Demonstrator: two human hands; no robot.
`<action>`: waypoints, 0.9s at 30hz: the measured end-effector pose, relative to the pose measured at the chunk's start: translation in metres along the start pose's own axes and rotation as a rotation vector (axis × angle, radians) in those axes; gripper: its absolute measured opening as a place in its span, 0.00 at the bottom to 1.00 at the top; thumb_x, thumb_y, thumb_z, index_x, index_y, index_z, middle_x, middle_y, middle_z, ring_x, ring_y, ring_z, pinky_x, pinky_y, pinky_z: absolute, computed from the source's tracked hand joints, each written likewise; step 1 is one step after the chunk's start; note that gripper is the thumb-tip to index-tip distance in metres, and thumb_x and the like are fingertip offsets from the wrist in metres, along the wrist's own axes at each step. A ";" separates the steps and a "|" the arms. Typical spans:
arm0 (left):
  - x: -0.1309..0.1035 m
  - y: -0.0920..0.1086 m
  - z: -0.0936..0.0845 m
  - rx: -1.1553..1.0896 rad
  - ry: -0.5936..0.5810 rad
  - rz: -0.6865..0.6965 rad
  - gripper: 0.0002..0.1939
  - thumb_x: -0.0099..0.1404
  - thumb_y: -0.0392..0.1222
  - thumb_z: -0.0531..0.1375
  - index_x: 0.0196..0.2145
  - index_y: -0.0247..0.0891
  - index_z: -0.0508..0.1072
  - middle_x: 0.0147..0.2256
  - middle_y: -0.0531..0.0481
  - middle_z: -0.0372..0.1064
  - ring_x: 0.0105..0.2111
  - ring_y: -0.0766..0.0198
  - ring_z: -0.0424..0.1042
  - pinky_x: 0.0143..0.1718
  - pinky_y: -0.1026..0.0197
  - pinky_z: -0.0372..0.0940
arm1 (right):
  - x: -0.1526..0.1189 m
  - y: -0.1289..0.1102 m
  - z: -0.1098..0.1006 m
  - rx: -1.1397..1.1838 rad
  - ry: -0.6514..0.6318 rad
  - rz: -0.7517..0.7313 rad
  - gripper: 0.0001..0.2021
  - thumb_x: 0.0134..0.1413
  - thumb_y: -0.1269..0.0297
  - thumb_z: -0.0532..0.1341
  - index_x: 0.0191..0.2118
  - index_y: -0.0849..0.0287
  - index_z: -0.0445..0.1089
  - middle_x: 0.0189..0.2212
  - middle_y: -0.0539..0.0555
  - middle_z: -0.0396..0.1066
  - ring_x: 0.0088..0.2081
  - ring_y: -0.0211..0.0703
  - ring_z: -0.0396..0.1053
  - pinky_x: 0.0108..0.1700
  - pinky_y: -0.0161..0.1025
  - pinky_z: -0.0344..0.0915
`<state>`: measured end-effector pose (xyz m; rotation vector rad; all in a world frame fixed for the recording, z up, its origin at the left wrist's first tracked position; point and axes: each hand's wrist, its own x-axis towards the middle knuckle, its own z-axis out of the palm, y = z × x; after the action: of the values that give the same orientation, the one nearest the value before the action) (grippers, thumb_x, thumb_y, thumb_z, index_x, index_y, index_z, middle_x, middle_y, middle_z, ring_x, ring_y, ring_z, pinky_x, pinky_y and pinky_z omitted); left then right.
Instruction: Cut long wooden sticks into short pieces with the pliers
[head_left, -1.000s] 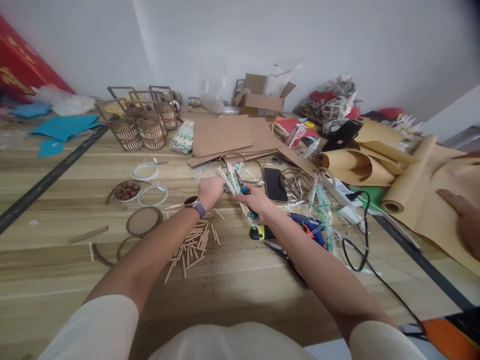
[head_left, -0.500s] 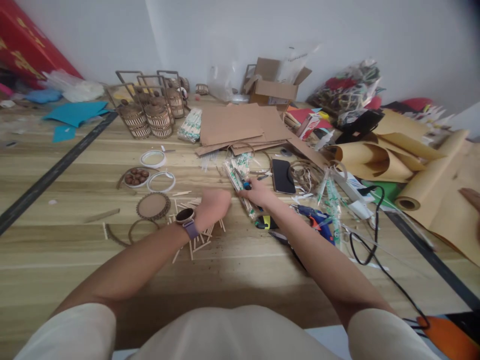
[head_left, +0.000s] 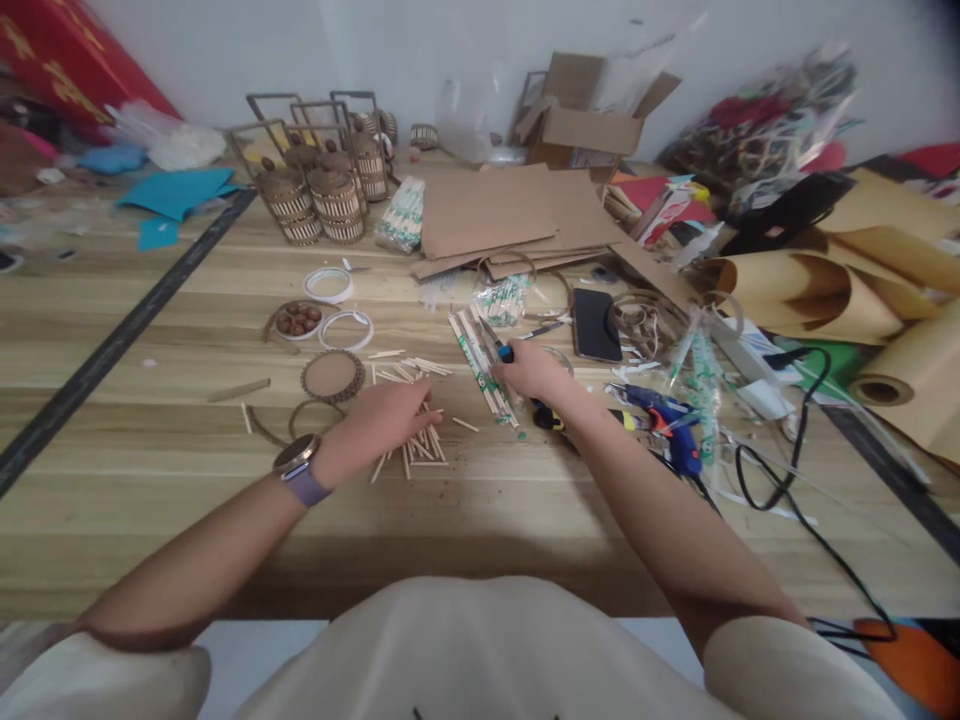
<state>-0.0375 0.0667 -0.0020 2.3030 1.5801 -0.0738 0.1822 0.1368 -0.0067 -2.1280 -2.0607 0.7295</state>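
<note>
My right hand (head_left: 536, 370) is closed around a blue-and-black-handled cutting tool (head_left: 504, 350), its metal end pointing up and left. The tool lies over the paper-wrapped wooden sticks (head_left: 480, 370), which have green print. My left hand (head_left: 386, 420), wearing a watch, is at a loose pile of short wooden sticks (head_left: 426, 450). Its thumb and fingers close around a short stick at the pile's edge; the palm hides part of the heap. One cut stick (head_left: 465, 425) lies apart, between my hands.
Left are a round cardboard disc (head_left: 332, 376), white tape rolls (head_left: 346, 331) and a bowl of brown beads (head_left: 298, 320). Right are a phone (head_left: 597, 325), a blue glue gun (head_left: 675, 430) and a black cord (head_left: 784, 500). Behind stand stick lanterns (head_left: 337, 205) and cardboard sheets (head_left: 487, 215).
My left hand has moved left and towards me, away from the wrapped sticks and over the pile. My right hand still holds the tool. The view has shifted slightly.
</note>
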 end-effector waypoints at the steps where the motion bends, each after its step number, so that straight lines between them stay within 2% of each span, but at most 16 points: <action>1: -0.007 0.000 -0.001 -0.088 0.015 -0.042 0.18 0.69 0.54 0.55 0.43 0.36 0.72 0.34 0.42 0.75 0.36 0.52 0.73 0.33 0.59 0.59 | -0.002 0.002 -0.002 0.011 0.004 -0.003 0.05 0.50 0.65 0.64 0.34 0.59 0.72 0.36 0.60 0.77 0.39 0.51 0.73 0.35 0.37 0.60; 4: -0.033 0.011 0.001 -0.515 -0.025 -0.115 0.22 0.67 0.60 0.54 0.36 0.37 0.73 0.28 0.49 0.70 0.29 0.59 0.68 0.29 0.61 0.56 | -0.012 0.009 -0.005 0.071 0.014 -0.020 0.06 0.52 0.61 0.63 0.32 0.57 0.70 0.30 0.54 0.75 0.33 0.45 0.71 0.32 0.35 0.59; 6: -0.049 0.027 0.007 -0.764 -0.130 -0.071 0.21 0.68 0.58 0.53 0.34 0.37 0.73 0.26 0.52 0.68 0.27 0.62 0.65 0.28 0.63 0.55 | -0.020 0.015 -0.004 0.117 0.027 -0.024 0.08 0.54 0.58 0.61 0.32 0.57 0.70 0.26 0.51 0.73 0.29 0.42 0.69 0.30 0.34 0.59; 8: -0.059 0.045 0.015 -0.853 -0.217 -0.069 0.19 0.67 0.56 0.55 0.36 0.37 0.74 0.26 0.53 0.68 0.26 0.64 0.65 0.27 0.63 0.54 | -0.027 0.019 -0.002 0.148 0.056 -0.009 0.09 0.55 0.56 0.61 0.33 0.57 0.69 0.24 0.50 0.72 0.27 0.42 0.68 0.30 0.35 0.58; 10: -0.062 0.060 0.021 -0.894 -0.244 -0.062 0.17 0.67 0.53 0.55 0.35 0.37 0.74 0.26 0.54 0.68 0.26 0.65 0.63 0.27 0.63 0.53 | -0.032 0.021 0.000 0.159 0.104 0.008 0.09 0.55 0.56 0.60 0.34 0.57 0.68 0.25 0.51 0.73 0.28 0.43 0.68 0.31 0.36 0.58; 13: -0.056 0.074 0.024 -0.957 -0.234 -0.028 0.14 0.67 0.49 0.55 0.34 0.36 0.74 0.26 0.55 0.67 0.26 0.66 0.63 0.28 0.64 0.53 | -0.034 0.020 0.003 0.160 0.211 0.004 0.07 0.55 0.59 0.59 0.36 0.57 0.67 0.29 0.55 0.73 0.32 0.46 0.69 0.34 0.38 0.59; 15: -0.050 0.077 0.024 -0.986 -0.225 -0.009 0.14 0.67 0.49 0.55 0.34 0.36 0.74 0.26 0.55 0.66 0.27 0.66 0.63 0.28 0.64 0.54 | -0.034 0.018 0.003 0.271 0.253 -0.005 0.05 0.54 0.61 0.60 0.34 0.57 0.67 0.27 0.54 0.72 0.32 0.46 0.69 0.34 0.38 0.59; 18: -0.043 0.079 0.022 -1.026 -0.186 -0.009 0.14 0.67 0.49 0.55 0.35 0.36 0.74 0.28 0.54 0.68 0.29 0.65 0.65 0.30 0.64 0.56 | -0.036 0.015 0.004 0.644 0.171 0.019 0.06 0.49 0.61 0.62 0.29 0.55 0.65 0.21 0.50 0.69 0.25 0.42 0.67 0.30 0.37 0.61; 21: -0.035 0.082 0.023 -1.074 -0.083 -0.055 0.14 0.68 0.48 0.54 0.37 0.36 0.73 0.32 0.51 0.72 0.32 0.63 0.69 0.33 0.63 0.60 | -0.045 0.009 0.005 1.008 0.008 0.094 0.07 0.45 0.60 0.64 0.29 0.56 0.66 0.23 0.50 0.72 0.22 0.39 0.66 0.26 0.36 0.63; 24: -0.024 0.084 0.029 -1.080 0.076 -0.115 0.12 0.68 0.46 0.56 0.41 0.35 0.72 0.38 0.46 0.75 0.38 0.60 0.72 0.40 0.61 0.63 | -0.059 0.003 0.007 1.179 -0.073 0.145 0.09 0.41 0.59 0.66 0.29 0.57 0.68 0.24 0.51 0.72 0.22 0.38 0.66 0.25 0.35 0.65; 27: -0.014 0.084 0.036 -1.054 0.159 -0.148 0.10 0.67 0.44 0.57 0.40 0.36 0.72 0.41 0.45 0.77 0.41 0.58 0.73 0.43 0.59 0.63 | -0.071 -0.001 0.013 1.238 -0.089 0.154 0.13 0.38 0.57 0.68 0.29 0.58 0.70 0.24 0.51 0.73 0.23 0.38 0.68 0.24 0.33 0.64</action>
<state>0.0395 0.0167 -0.0110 1.3786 1.3512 0.7375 0.1785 0.0652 0.0018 -1.4635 -0.9135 1.5644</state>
